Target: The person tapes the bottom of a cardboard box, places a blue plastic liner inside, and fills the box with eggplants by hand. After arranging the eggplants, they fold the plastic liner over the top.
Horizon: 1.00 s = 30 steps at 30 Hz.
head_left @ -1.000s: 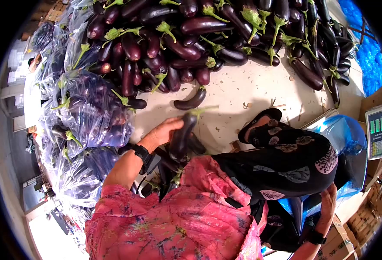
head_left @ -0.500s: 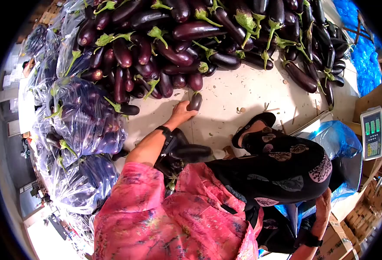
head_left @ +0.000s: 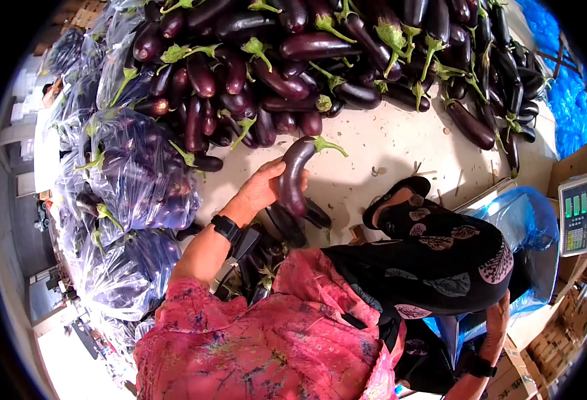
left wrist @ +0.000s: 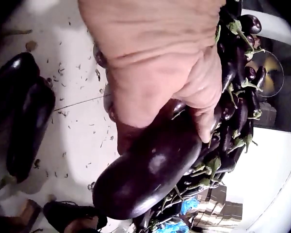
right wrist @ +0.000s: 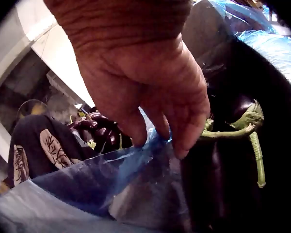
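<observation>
My left hand point(head_left: 263, 187) grips a curved purple eggplant point(head_left: 295, 177), its green stem pointing away to the right, above the pale floor. In the left wrist view the glossy rounded end of this eggplant point(left wrist: 145, 170) faces the camera, with thumb and fingers on either side. Other eggplants point(head_left: 285, 227) lie on the floor just below that hand. My right hand point(right wrist: 145, 92) pinches the edge of a blue plastic bag point(right wrist: 136, 167) at an open container. Beside its fingers stand dark eggplants with green stems point(right wrist: 233, 131). The legs partly hide this hand in the head view.
A large heap of eggplants point(head_left: 293, 47) spreads across the far floor. Filled clear bags point(head_left: 140, 173) stack up on the left. At the right, a scale display point(head_left: 576, 213) stands near cardboard point(head_left: 567, 167). A sandaled foot point(head_left: 400, 197) rests mid-floor.
The left hand set an eggplant down near the lap, reached forward to the curved one lying before the heap, gripped it and brought it back, lifted. The right hand stays by the bag.
</observation>
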Each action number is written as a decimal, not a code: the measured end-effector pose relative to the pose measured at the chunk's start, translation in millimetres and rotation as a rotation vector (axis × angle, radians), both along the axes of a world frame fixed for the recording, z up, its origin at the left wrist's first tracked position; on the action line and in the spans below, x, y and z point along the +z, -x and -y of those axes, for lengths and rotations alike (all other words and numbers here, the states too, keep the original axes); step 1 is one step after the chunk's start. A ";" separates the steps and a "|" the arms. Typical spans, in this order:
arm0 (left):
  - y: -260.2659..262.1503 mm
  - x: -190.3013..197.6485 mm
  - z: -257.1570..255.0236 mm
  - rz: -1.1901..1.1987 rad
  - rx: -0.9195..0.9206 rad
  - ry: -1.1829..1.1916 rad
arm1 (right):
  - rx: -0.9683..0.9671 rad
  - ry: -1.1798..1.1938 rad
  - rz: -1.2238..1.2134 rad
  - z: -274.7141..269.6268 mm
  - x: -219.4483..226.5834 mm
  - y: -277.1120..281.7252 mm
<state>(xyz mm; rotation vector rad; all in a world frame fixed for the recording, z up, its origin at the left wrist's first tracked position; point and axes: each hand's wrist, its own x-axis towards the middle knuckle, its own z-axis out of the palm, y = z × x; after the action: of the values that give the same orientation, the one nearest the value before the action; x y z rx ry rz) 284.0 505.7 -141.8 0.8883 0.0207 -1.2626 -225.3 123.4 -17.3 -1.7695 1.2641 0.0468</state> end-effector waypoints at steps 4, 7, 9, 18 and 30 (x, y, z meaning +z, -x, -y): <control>2.6 2.4 -11.4 -0.109 -0.003 -0.016 | -0.023 -0.212 0.051 4.9 15.6 -11.7; 4.3 1.9 -38.1 -0.261 -0.114 0.037 | -0.055 -0.127 0.014 3.8 10.7 0.9; 11.9 4.3 -67.9 -0.152 -0.359 -0.101 | -0.091 -0.105 0.032 5.2 3.7 18.0; -92.9 -115.8 -220.8 0.591 0.597 -1.173 | 0.053 0.017 -0.065 34.3 -34.7 72.5; -108.0 -101.7 -186.5 0.445 0.643 -0.953 | 0.344 0.075 -0.205 46.9 -32.4 87.5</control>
<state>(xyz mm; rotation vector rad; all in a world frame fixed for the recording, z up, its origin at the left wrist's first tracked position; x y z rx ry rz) 392.0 692.2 -243.5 1.7864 0.5471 -0.3779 -312.8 76.5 -49.8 -2.0721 1.0994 0.3896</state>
